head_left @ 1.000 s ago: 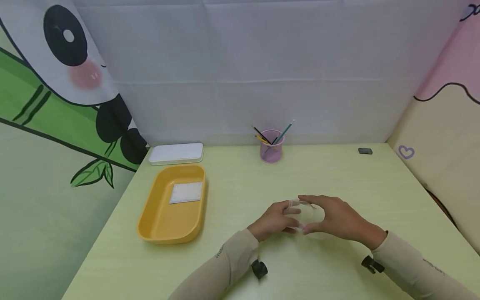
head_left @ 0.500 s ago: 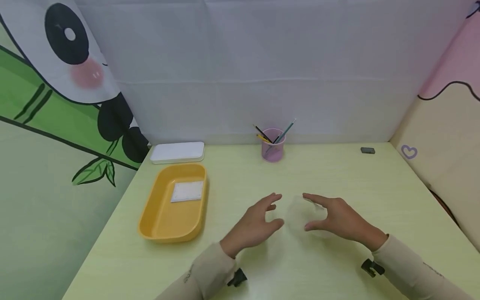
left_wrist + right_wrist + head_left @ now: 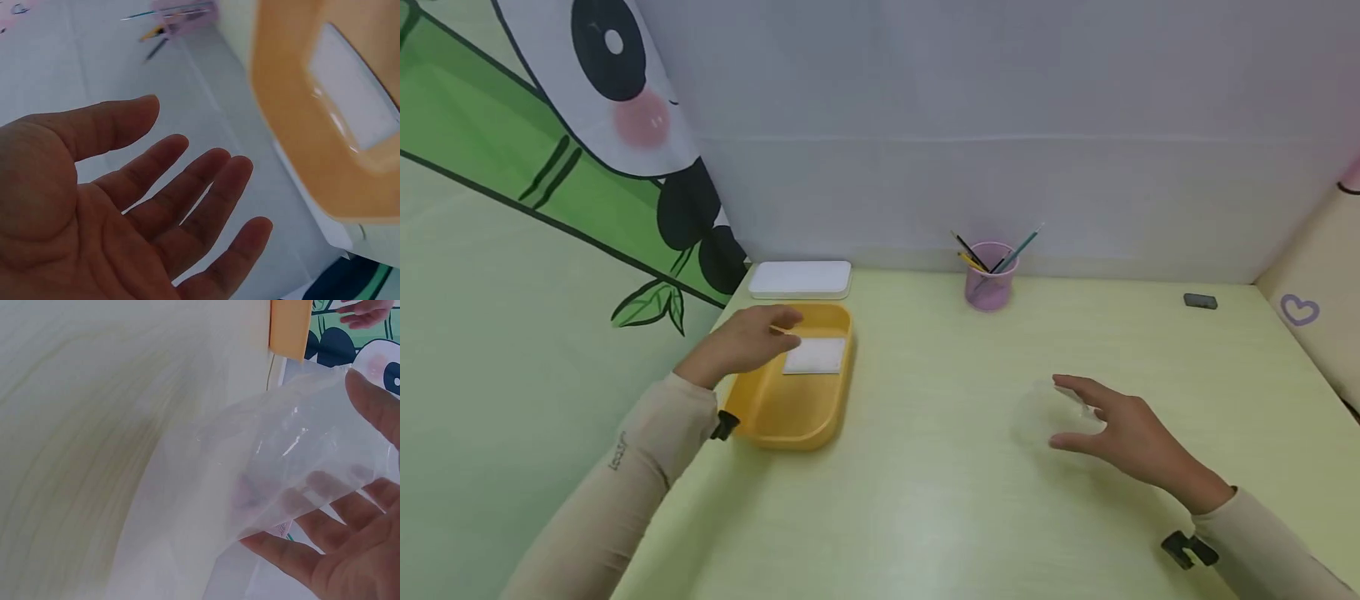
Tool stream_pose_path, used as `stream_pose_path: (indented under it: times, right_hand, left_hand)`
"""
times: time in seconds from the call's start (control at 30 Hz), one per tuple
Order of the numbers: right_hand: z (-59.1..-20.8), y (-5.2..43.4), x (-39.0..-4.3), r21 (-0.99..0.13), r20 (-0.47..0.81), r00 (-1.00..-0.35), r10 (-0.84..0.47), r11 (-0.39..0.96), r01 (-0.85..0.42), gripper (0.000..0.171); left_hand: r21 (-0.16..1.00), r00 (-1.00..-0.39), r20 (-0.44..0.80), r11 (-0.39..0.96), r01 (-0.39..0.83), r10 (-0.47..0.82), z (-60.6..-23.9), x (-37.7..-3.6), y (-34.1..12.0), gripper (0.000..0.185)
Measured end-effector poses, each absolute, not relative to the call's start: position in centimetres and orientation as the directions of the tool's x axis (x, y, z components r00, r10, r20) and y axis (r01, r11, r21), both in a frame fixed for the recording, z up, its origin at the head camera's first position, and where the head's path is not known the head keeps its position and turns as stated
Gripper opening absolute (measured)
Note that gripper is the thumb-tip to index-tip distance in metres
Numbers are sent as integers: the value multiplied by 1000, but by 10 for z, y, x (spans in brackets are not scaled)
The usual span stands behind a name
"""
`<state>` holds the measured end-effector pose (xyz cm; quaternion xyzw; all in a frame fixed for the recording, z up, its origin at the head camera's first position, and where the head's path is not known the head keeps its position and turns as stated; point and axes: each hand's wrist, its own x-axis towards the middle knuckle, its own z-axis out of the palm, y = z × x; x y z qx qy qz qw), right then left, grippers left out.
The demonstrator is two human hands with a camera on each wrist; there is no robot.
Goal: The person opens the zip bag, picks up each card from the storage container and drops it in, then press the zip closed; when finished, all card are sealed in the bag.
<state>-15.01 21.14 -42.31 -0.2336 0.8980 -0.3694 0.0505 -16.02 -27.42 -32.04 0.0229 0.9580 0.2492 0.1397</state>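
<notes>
My left hand (image 3: 778, 327) hovers over the near-left rim of the yellow tray (image 3: 790, 417), with its fingers loosely spread and nothing in them. The left wrist view shows the bare palm (image 3: 156, 206) beside the tray (image 3: 294, 125). A white flat card (image 3: 815, 356) lies in the tray, just right of the fingertips. My right hand (image 3: 1078, 414) holds a clear plastic bag (image 3: 1045, 412) just above the table at the right. In the right wrist view the bag (image 3: 294, 462) sits between thumb and fingers (image 3: 325, 487), which show through the film.
A white flat box (image 3: 800, 279) lies behind the tray at the wall. A pink cup (image 3: 990, 283) with pencils stands at the back middle. A small dark block (image 3: 1199, 301) lies at the back right. Cloth walls close in the pale green table (image 3: 925, 500).
My left hand has let go of the bag and swung left to the yellow tray. The right hand stays in place with the bag. The head view has turned left.
</notes>
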Motion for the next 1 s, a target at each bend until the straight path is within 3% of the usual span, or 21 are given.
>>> stream_pose_path:
  times: [0.2,0.33,0.7,1.0]
  right_hand:
    - [-426,218,-145,-650,139,-874,-465,623,-435,62]
    - [-425,216,-143,-644,165,-861,-482,608,-464,61]
    - [-414,211,-148,-684,92,-871,-482,606,-407,88]
    - [-413,209,-142,-672,83,-871,-484,618,-408,91]
  left_hand:
    - [201,-897,-434,980,-9,81,-337,-198,-279,49]
    - [100,-881,-470,995,-7,41,-344,-215,-270,51]
    - [185,-845,-533,981,-64,46,-357,-227,-273,54]
    - [150,-838,-545,986,-72,21,-367,-230,-283,64]
